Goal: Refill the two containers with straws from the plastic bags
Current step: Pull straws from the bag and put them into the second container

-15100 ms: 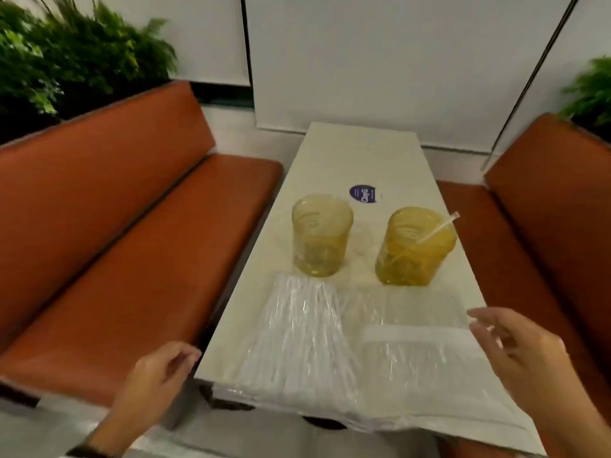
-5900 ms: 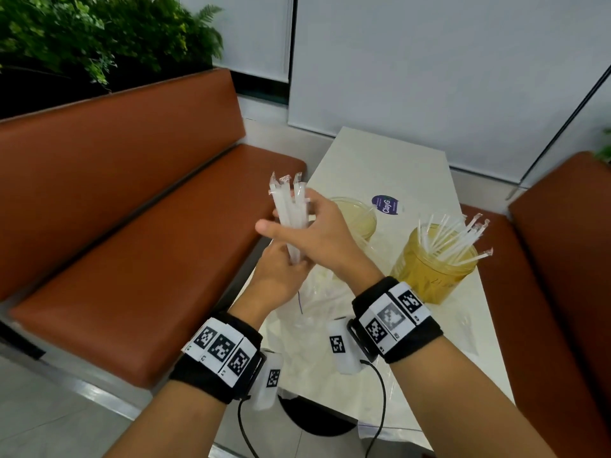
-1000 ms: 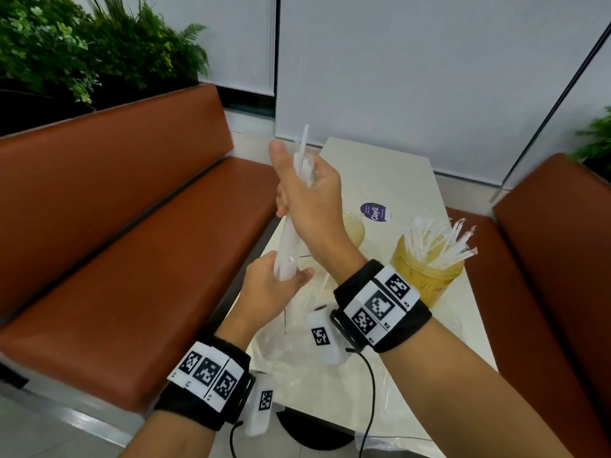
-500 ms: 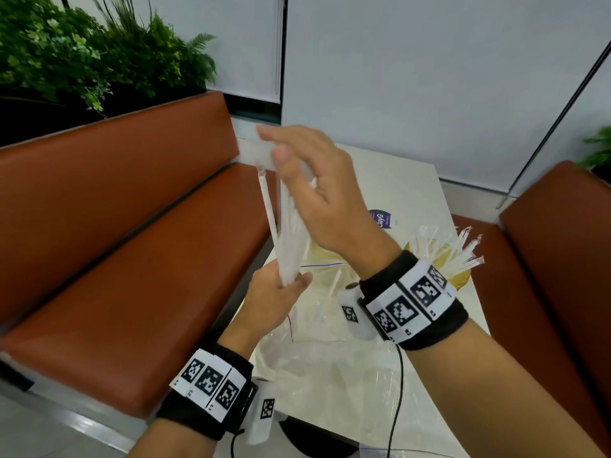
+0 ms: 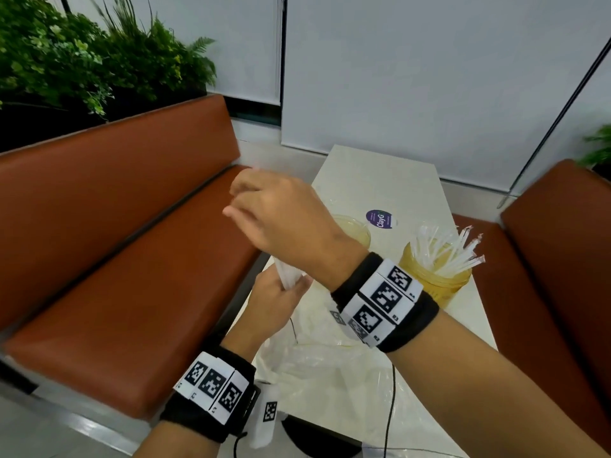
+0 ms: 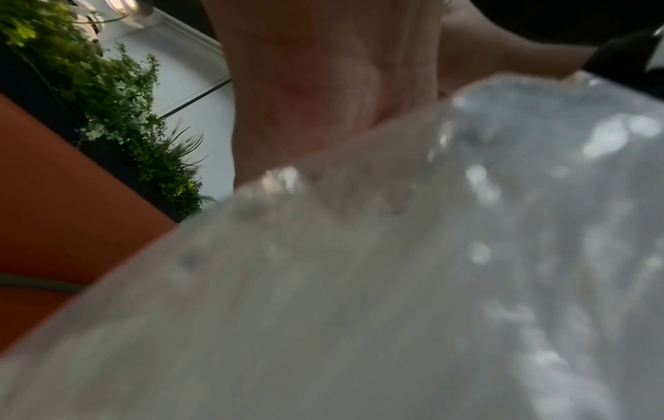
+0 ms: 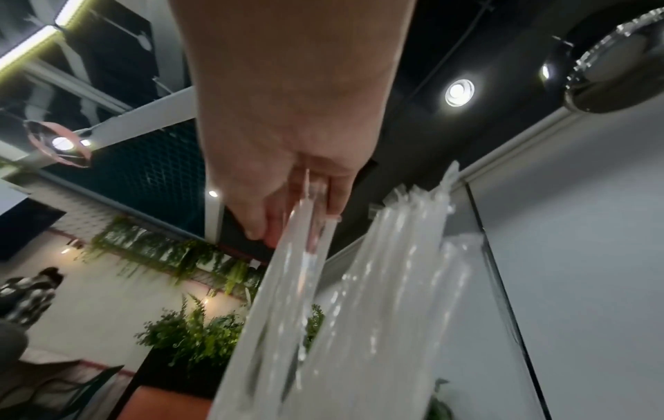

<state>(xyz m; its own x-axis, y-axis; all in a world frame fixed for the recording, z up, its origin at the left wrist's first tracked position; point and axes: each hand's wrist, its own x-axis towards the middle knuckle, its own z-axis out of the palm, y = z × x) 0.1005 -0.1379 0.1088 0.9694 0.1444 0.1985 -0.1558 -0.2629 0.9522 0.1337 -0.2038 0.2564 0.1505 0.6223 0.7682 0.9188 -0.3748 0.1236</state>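
A bundle of clear wrapped straws (image 5: 288, 278) stands upright over the table's left edge. My left hand (image 5: 281, 294) grips its lower end. My right hand (image 5: 243, 206) is above it and hides most of the bundle; in the right wrist view its fingertips (image 7: 258, 230) pinch the tops of a few straws (image 7: 305, 255), with the rest of the bundle (image 7: 398, 270) beside them. The right amber container (image 5: 433, 282) is full of straws. My right wrist half hides the left amber container (image 5: 355, 231); its inside cannot be seen.
Crumpled clear plastic bags (image 5: 330, 368) lie on the white table (image 5: 380, 180) near me. Orange benches (image 5: 115, 259) flank the table on both sides. A round purple sticker (image 5: 380, 219) sits behind the containers. The left wrist view is filled by blurred plastic (image 6: 395, 284).
My right hand has come down from high above the bundle and its spread fingers have curled onto the straw tops. My left hand has kept its hold on the lower end.
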